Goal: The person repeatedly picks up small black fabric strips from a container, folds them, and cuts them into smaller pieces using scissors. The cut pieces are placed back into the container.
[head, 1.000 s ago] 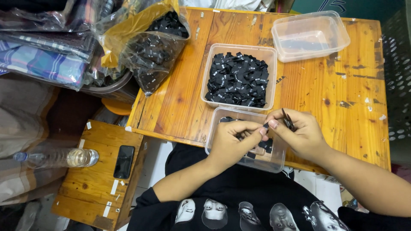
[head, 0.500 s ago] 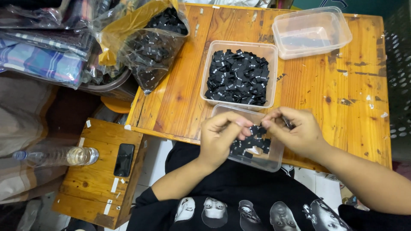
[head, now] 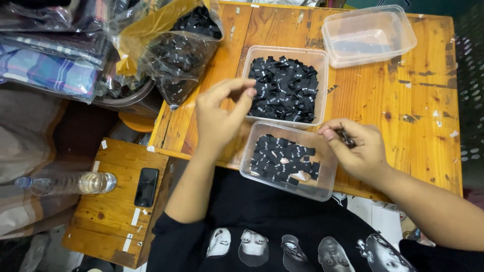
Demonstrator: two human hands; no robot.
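Left hand (head: 218, 117) raised above the table edge, thumb and forefinger curled toward each other near the tips, other fingers loosely bent; can't tell if anything small is pinched between them. It hovers just left of the full label tub (head: 286, 85), not touching it. Right hand (head: 356, 147) rests at the right rim of the near tub (head: 289, 160), fingers closed around a small dark tool (head: 346, 137), likely snips or tweezers, mostly hidden by the fingers. Near tub is clear plastic, overhangs the front table edge, part-filled with small black woven labels (head: 282, 157) plus a couple of pale bits. Full label tub sits just behind it, touching or nearly so, packed with the same black labels. Farther back right, an empty clear tub (head: 368, 35), tilted slightly, well apart from both hands. Back left, a clear plastic bag (head: 174, 50) with a yellow liner, stuffed with more black labels, leaning over the table's left edge. Wooden table (head: 418, 111) scuffed, with white flecks. Left of it, folded checked cloth in plastic wrap (head: 48, 65). Below left, a low wooden stool (head: 111, 211) carrying a black phone (head: 146, 187) and a water bottle (head: 68, 183) lying on its side.
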